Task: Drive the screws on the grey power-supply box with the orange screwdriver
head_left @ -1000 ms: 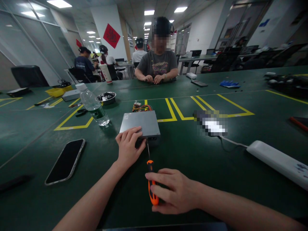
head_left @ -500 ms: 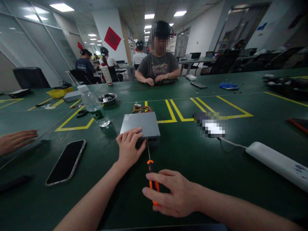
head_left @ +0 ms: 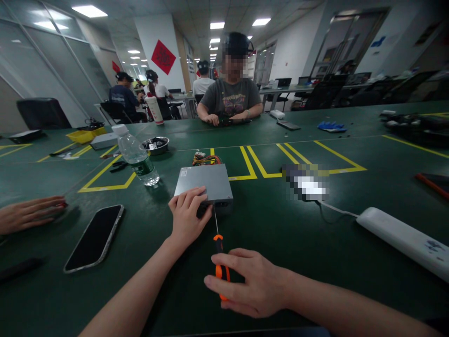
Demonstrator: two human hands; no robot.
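A grey metal power supply unit [head_left: 206,179] lies flat on the green table, its bundle of coloured wires [head_left: 206,159] at the far side. My left hand [head_left: 189,210] grips its near left corner, fingers on the top face and thumb at the near side. In my right hand [head_left: 250,283] is an orange and black screwdriver [head_left: 219,244], held by the handle between thumb and fingers. The shaft points away from me, and its tip meets the near side of the unit beside my left thumb. What the tip touches cannot be made out.
Left of the unit stand a water bottle [head_left: 138,161] and a metal bowl [head_left: 156,144] of small parts; a phone [head_left: 94,238] lies nearer. Another person's hand [head_left: 33,214] rests at the left edge. To the right are a blurred lit device [head_left: 308,185] and a white power strip [head_left: 400,241].
Another person's hand has come in from the left edge and moved right. My right fingers have shifted on the screwdriver handle, the lower one reaching further left. My left hand stays put.
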